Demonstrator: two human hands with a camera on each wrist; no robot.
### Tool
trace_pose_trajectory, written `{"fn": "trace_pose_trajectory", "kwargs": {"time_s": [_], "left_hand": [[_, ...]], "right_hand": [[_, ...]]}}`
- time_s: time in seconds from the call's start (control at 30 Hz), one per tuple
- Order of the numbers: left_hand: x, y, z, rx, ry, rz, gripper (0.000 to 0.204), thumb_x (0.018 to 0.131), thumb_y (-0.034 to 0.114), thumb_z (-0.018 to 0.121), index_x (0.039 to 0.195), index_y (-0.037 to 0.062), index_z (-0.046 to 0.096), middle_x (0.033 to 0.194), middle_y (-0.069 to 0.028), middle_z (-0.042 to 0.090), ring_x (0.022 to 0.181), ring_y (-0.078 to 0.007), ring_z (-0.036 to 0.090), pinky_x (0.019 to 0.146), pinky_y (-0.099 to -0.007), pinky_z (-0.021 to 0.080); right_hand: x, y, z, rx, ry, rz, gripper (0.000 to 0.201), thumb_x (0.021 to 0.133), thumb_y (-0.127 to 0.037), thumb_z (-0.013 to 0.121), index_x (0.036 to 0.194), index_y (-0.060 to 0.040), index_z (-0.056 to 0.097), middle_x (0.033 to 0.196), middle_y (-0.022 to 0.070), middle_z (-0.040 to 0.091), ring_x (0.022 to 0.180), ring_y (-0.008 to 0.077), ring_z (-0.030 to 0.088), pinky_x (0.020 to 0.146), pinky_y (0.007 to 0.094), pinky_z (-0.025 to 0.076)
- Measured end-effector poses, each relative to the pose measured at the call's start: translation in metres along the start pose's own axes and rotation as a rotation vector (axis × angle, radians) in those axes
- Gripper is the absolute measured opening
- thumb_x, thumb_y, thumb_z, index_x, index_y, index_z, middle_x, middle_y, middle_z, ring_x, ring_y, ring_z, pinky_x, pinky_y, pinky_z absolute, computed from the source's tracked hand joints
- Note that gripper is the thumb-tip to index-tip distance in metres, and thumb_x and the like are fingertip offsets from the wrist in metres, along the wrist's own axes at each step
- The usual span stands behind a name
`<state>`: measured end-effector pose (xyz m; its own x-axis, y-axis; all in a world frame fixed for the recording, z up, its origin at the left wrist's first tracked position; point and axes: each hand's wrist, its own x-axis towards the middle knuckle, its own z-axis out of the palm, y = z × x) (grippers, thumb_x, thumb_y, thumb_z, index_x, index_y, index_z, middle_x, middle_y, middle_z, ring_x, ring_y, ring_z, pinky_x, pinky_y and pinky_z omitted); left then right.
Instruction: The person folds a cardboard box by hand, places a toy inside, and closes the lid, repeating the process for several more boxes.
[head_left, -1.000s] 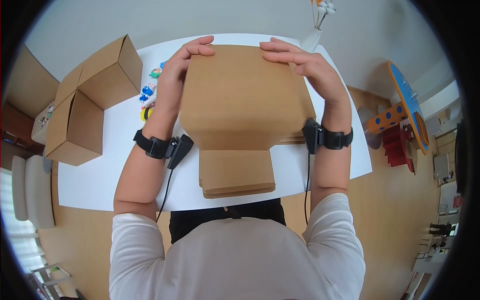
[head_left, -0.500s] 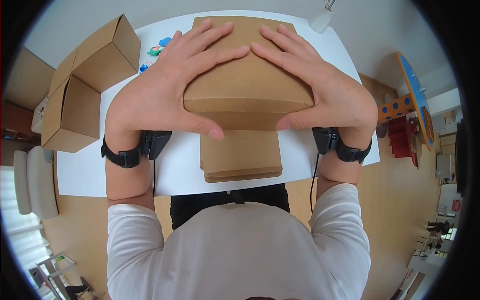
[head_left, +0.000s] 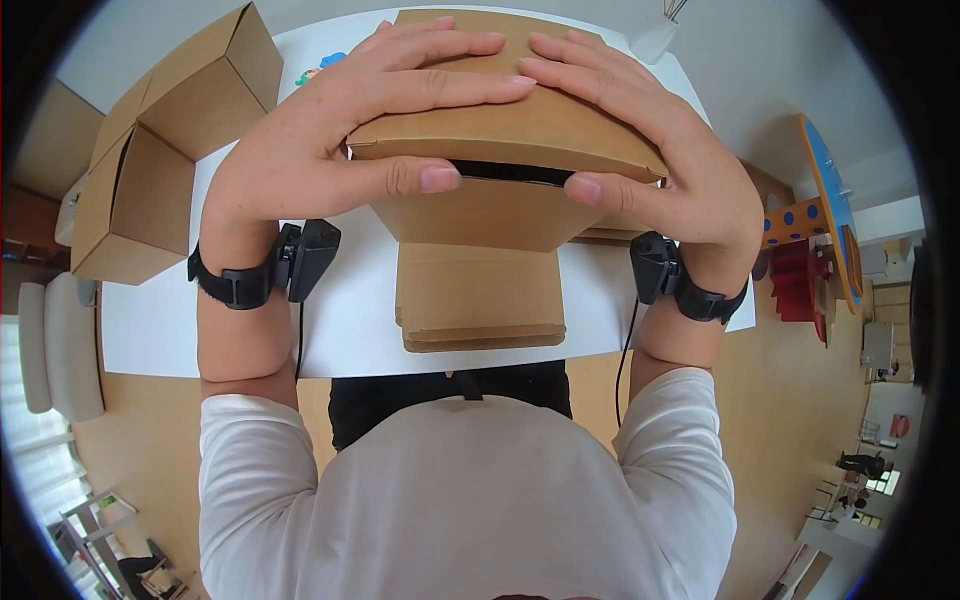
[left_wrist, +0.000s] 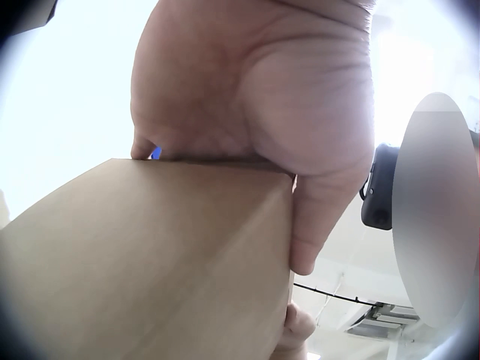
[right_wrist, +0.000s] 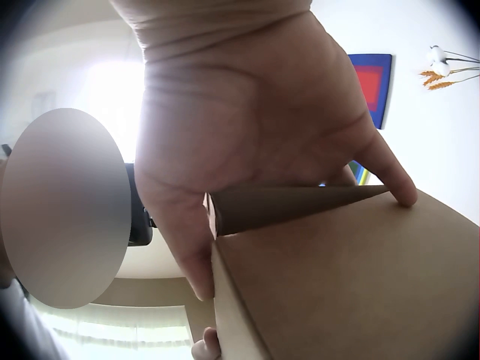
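Observation:
A brown cardboard box (head_left: pixel 485 210) stands in front of me, its lid (head_left: pixel 500 128) slightly raised along the near edge over a dark gap. My left hand (head_left: pixel 325 130) lies over the lid's left side, long fingers stretched across the top and thumb against the near edge. On the other side my right hand (head_left: pixel 685 150) holds the lid the same way, its thumb at the gap. The right wrist view shows a wedge-shaped opening under the lid (right_wrist: pixel 292 206). In the left wrist view the thumb reaches down past the box corner (left_wrist: pixel 281 184).
A folded cardboard piece (head_left: pixel 480 295) lies nearest me on the white table (head_left: pixel 150 330), with more cardboard (head_left: pixel 615 235) right of the box. Brown boxes (head_left: pixel 155 190) stand at the left. Small toy figures (head_left: pixel 318 72) are behind my left hand; a white vase (head_left: pixel 655 40) stands back right.
My hands moved from the box's far sides onto its top, thumbs coming to the near edge. The lid's near edge has since lifted, opening a dark gap.

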<state>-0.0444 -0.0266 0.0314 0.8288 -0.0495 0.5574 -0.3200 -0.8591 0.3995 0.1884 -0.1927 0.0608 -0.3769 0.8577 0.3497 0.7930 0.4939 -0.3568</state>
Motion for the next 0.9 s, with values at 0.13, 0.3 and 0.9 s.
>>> {"fn": "trace_pose_trajectory", "kwargs": {"time_s": [0.13,0.3,0.9], "left_hand": [[-0.002,-0.002,0.0,-0.075,-0.032,0.022,0.058,0.079,0.02,0.07,0.136,0.016,0.061,0.147,-0.0132,0.047,0.134,-0.0338,0.042,0.114,-0.0439,0.029],[-0.007,-0.006,-0.005,-0.085,-0.146,-0.023,0.061,0.074,0.013,0.064,0.134,0.0178,0.062,0.15,-0.0136,0.044,0.141,-0.0366,0.033,0.117,-0.0463,0.023],[-0.008,-0.004,-0.004,-0.069,-0.195,-0.069,0.06,0.073,0.015,0.077,0.132,0.0249,0.065,0.154,-0.0071,0.04,0.145,-0.0378,0.025,0.118,-0.0452,0.024]], "right_hand": [[0.0,-0.001,0.001,-0.016,-0.015,-0.01,0.072,0.073,-0.022,0.065,0.141,-0.0022,0.05,0.15,0.0195,0.043,0.143,0.0377,0.033,0.117,0.0457,0.022],[-0.003,-0.002,0.002,-0.042,-0.036,0.012,0.076,0.069,-0.021,0.061,0.142,-0.0042,0.05,0.151,0.0192,0.042,0.144,0.0401,0.03,0.118,0.0473,0.021],[-0.004,-0.02,0.02,-0.202,-0.055,0.181,0.098,0.066,-0.038,0.083,0.15,-0.0108,0.04,0.157,0.0149,0.033,0.145,0.0436,0.024,0.117,0.0486,0.025]]}}
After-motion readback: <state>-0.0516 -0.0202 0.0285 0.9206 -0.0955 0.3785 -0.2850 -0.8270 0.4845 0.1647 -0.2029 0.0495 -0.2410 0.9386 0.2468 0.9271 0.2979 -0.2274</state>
